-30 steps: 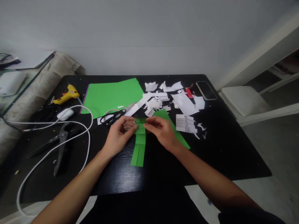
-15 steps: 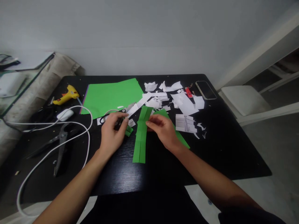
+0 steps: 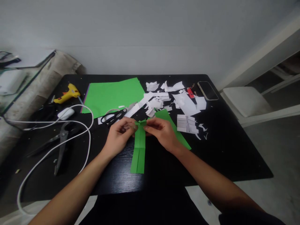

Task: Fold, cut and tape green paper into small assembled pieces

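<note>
A creased green paper strip (image 3: 139,147) hangs between my hands, its lower end toward the table's front edge. My left hand (image 3: 122,132) pinches the strip's upper left side, and my right hand (image 3: 161,129) pinches its upper right side. The strip's top end looks folded, with small tabs standing up between the fingertips. Behind my right hand lies a flat green paper piece (image 3: 180,136), partly covered by it. Black-handled scissors (image 3: 114,116) rest just beyond my left hand.
Green sheets (image 3: 112,97) lie at the back left, with a yellow glue gun (image 3: 67,93) beside them. White paper scraps (image 3: 185,103), a red lighter (image 3: 190,92) and a phone (image 3: 208,90) occupy the back right. Large shears (image 3: 62,143) and a looping white cable (image 3: 88,147) are at left.
My left hand has moved right and taken hold of the strip. The strip's upper end has come down and its lower end is nearer me. The scissors are more exposed.
</note>
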`<action>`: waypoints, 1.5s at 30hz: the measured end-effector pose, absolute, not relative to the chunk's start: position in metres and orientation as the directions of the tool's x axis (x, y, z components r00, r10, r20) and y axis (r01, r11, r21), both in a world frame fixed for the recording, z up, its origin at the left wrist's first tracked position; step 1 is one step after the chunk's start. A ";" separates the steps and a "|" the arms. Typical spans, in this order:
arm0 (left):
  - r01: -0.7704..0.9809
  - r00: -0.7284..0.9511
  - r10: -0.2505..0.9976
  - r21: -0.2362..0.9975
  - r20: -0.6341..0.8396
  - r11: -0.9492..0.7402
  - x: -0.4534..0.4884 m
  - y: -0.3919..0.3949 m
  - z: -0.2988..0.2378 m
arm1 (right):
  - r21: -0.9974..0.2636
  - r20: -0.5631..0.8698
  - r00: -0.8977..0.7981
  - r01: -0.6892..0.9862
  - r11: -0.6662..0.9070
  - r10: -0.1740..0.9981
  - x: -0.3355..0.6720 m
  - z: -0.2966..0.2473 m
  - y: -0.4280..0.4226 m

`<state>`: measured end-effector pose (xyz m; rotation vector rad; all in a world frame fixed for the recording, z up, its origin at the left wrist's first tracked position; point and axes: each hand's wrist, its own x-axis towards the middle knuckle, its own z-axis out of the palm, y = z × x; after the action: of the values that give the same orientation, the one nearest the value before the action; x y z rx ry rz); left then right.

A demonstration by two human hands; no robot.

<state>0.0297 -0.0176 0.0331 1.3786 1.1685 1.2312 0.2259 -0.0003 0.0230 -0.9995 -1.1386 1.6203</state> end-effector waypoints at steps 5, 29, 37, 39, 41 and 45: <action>0.059 0.067 0.992 0.992 0.106 -0.110 0.028 -0.017 0.035 | -0.956 -0.120 -0.312 -0.220 -0.195 0.943 0.228 0.026 0.000; 0.299 0.152 0.969 0.925 0.197 -0.235 0.032 -0.021 0.024 | -0.992 -0.070 -0.281 -0.080 -0.097 0.957 0.226 0.024 -0.001; 0.243 0.088 0.954 0.923 0.287 -0.300 0.035 -0.023 0.025 | -0.995 -0.061 -0.243 -0.066 -0.079 0.968 0.226 0.028 0.000; 0.260 0.084 0.948 0.911 0.308 -0.319 0.034 -0.024 0.024 | -0.991 -0.074 -0.247 -0.090 -0.099 0.966 0.226 0.028 0.000; 0.293 0.085 0.941 0.894 0.329 -0.339 0.033 -0.024 0.024 | -0.993 -0.063 -0.251 -0.083 -0.086 0.966 0.226 0.028 -0.001; 0.361 0.104 0.918 0.846 0.383 -0.393 0.030 -0.025 0.022 | -1.000 -0.009 -0.237 -0.025 -0.015 0.971 0.226 0.026 -0.001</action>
<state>0.0299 -0.0247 0.0221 1.8225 1.2473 1.2773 0.2264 -0.0006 0.0262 -1.0755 -1.3571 1.4046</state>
